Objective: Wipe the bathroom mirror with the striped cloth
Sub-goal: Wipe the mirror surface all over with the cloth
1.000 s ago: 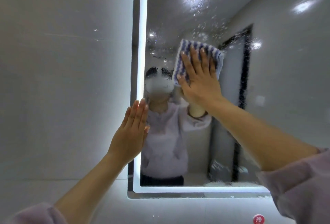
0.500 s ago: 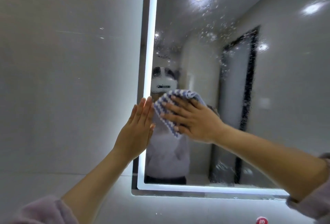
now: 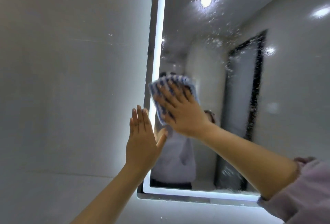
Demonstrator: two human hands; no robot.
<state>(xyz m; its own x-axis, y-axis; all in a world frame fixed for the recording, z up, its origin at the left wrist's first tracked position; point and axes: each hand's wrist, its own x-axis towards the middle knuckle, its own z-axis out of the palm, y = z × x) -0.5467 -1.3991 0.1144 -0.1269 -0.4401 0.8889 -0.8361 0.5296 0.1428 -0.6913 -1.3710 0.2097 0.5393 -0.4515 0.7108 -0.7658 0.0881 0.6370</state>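
Head view: my right hand (image 3: 180, 112) is spread flat, fingers splayed, pressing the striped cloth (image 3: 161, 89) against the mirror (image 3: 214, 89) near its lit left edge. My left hand (image 3: 141, 141) is just below-left of it, open flat with fingers together, palm on the mirror's edge. Water droplets (image 3: 217, 18) speckle the glass above my right hand.

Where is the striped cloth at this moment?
The striped cloth lies under the right hand, flat on the mirror near its lit left edge, just above the left hand.
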